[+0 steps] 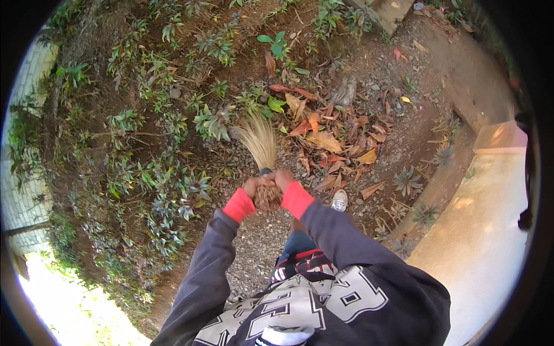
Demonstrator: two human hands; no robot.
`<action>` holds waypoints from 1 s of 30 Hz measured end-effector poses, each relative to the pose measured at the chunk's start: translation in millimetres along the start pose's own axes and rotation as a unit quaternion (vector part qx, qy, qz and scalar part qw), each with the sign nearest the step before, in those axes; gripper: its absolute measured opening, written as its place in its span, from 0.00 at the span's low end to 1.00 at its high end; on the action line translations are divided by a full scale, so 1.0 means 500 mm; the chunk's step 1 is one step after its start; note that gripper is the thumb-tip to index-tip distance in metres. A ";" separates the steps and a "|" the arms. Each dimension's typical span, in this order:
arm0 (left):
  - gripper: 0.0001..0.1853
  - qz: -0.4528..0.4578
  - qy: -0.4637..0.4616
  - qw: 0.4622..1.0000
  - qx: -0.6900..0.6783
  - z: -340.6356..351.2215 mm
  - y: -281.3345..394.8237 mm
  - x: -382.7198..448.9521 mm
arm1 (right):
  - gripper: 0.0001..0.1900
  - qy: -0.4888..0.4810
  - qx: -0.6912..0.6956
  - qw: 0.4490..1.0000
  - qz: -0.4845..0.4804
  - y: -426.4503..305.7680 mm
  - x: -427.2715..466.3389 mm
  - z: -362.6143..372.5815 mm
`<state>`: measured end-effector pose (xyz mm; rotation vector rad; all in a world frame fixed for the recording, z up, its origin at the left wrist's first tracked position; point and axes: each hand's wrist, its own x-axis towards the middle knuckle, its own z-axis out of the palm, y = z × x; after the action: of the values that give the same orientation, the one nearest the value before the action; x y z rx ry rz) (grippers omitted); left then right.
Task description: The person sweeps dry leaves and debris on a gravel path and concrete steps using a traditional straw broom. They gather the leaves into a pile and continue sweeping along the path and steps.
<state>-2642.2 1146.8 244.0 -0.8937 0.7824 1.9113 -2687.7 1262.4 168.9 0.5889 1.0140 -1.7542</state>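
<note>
A stick broom (258,142) of thin pale ribs points away from me, its bristles fanned out over the gravel near the low plants. Both of my hands clasp its bound end, just below a dark band (265,171). My left hand (250,187) wraps one side and my right hand (282,178) the other, close together. Between my wrists the brown cut ends of the bundle (267,199) face me. To the right of the bristles lies a heap of dry brown and orange leaves (326,140). My fingers are partly hidden around the bundle.
Low leafy plants (164,125) cover the sloping soil on the left. My shoe (339,200) stands on gravel beside the leaf heap. A concrete edge and pale wall (471,216) run along the right. A wooden board (391,15) lies at the top right, near a dirt path (476,82).
</note>
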 end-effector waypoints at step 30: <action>0.20 0.189 0.137 0.954 -0.187 0.036 -0.155 -0.179 | 0.14 -0.099 -0.397 0.839 -0.357 0.135 -0.134 0.107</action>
<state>-2545.4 1155.5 313.6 -1.3400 0.8109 2.3548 -2596.3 1240.3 224.0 -0.5678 1.8012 -1.7077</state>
